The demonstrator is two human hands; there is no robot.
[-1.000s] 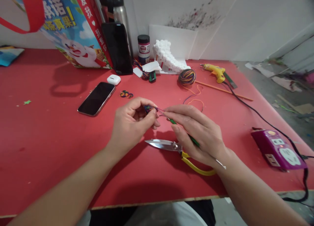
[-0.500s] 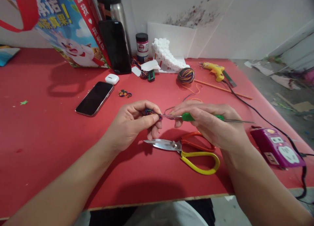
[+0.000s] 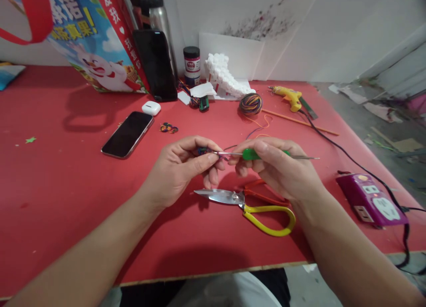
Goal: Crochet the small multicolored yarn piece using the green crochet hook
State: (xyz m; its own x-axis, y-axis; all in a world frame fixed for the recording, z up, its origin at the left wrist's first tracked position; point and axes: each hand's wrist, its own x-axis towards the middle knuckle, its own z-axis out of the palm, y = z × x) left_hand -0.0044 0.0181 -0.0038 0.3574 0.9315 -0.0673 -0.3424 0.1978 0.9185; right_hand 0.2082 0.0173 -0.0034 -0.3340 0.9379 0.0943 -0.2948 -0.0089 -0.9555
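Observation:
Between the thumb and fingers of my left hand [image 3: 188, 167] is a small multicoloured crochet piece [image 3: 203, 151], mostly covered by the fingers. My right hand [image 3: 278, 165] grips a crochet hook [image 3: 250, 154] by its green handle. Its thin metal shaft points left and meets the crochet piece at my left fingertips; the hook's tip is hidden there. A strand of yarn runs from the work past my right fingers towards a multicoloured yarn ball [image 3: 250, 104]. Just below both hands lie scissors [image 3: 226, 196] with one red and one yellow handle loop.
A phone [image 3: 128, 134], a white earphone case [image 3: 151, 108] and a small crocheted bit [image 3: 168, 128] lie to the left. Behind stand a jar [image 3: 192, 66] and a propped-up black phone [image 3: 155, 65]. To the right are a yellow glue gun [image 3: 289, 97], an orange stick [image 3: 299, 122] and a purple power socket [image 3: 372, 200].
My right hand has moved slightly left and turned, bringing the crochet hook further into the left fingers. My left hand has hardly moved.

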